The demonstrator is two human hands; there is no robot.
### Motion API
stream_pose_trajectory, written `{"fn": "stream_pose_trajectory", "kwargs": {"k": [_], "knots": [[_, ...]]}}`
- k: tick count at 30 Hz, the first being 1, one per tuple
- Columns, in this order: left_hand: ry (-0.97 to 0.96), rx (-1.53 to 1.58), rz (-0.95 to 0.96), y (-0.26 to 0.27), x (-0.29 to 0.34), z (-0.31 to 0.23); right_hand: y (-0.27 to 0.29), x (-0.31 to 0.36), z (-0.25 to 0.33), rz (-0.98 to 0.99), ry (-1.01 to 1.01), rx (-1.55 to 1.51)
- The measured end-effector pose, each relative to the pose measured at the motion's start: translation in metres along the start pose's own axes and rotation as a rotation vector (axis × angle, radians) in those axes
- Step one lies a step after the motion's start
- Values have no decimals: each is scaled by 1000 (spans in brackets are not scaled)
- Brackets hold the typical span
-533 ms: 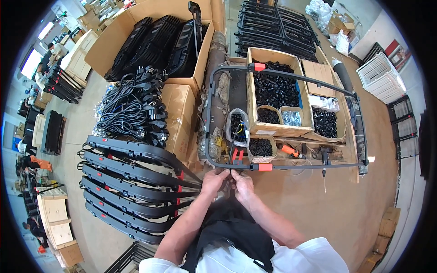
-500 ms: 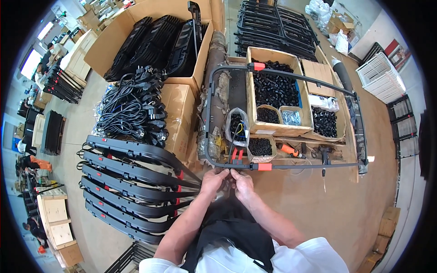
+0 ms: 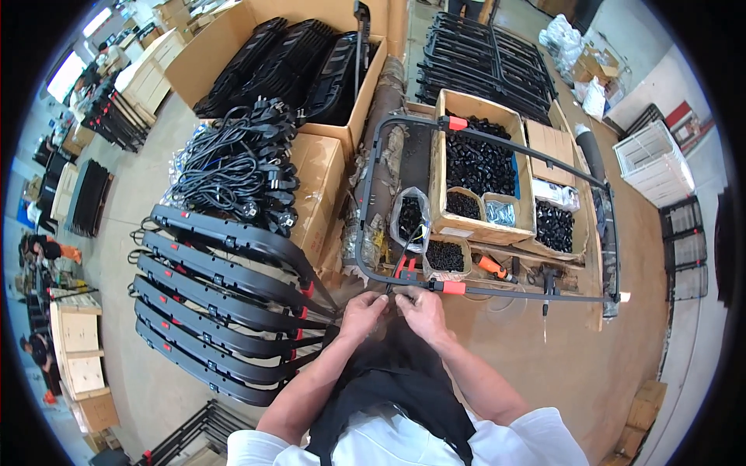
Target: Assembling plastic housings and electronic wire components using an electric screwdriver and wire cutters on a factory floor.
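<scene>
Close to the near bar of a black tubular frame (image 3: 505,293) with red clips, my two hands work side by side. My left hand (image 3: 363,316) is closed in a pinch, thumb and forefinger at a thin dark strand that runs up toward the bar. My right hand (image 3: 422,312) is closed too, its fingertips turned inward beside the left ones. What lies between the fingers is small and mostly hidden. Just beyond them, a red clip (image 3: 406,269) sits by the frame's near corner. A black and yellow wire (image 3: 418,233) rises over a plastic bag of black parts (image 3: 408,213).
Curved black panels (image 3: 225,303) stand in a row at left, below a pile of black power cables (image 3: 233,171). A wooden box (image 3: 440,167) of black fittings stands under the frame. An orange-handled tool (image 3: 493,266) and a drill-like tool (image 3: 549,279) lie near the frame's near bar.
My hands have moved slightly apart, and my right hand has turned so more of its back shows. The surroundings have shifted a little in the picture.
</scene>
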State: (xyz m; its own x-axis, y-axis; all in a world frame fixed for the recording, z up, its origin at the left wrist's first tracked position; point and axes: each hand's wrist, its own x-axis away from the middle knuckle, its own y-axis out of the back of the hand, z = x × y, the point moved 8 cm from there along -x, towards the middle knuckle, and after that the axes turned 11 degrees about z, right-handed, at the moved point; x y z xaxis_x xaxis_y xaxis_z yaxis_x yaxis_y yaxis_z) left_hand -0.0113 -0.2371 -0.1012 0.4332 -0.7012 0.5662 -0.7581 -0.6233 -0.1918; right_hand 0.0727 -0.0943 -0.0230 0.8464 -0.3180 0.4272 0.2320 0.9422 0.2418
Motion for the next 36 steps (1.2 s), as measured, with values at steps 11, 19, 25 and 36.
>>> {"fn": "stream_pose_trajectory", "kwargs": {"k": [11,19,25,36], "knots": [[-211,-304,-73,7,35,-2,-49,-33,90,649,345,1214],[-204,-259,-105,15,55,-20,-60,-30,103,751,500,1251],[-183,-121,-46,15,50,-13,-56,-20,107,665,629,1174],[-142,-51,50,15,36,-6,-62,-11,115,610,908,1061]]}}
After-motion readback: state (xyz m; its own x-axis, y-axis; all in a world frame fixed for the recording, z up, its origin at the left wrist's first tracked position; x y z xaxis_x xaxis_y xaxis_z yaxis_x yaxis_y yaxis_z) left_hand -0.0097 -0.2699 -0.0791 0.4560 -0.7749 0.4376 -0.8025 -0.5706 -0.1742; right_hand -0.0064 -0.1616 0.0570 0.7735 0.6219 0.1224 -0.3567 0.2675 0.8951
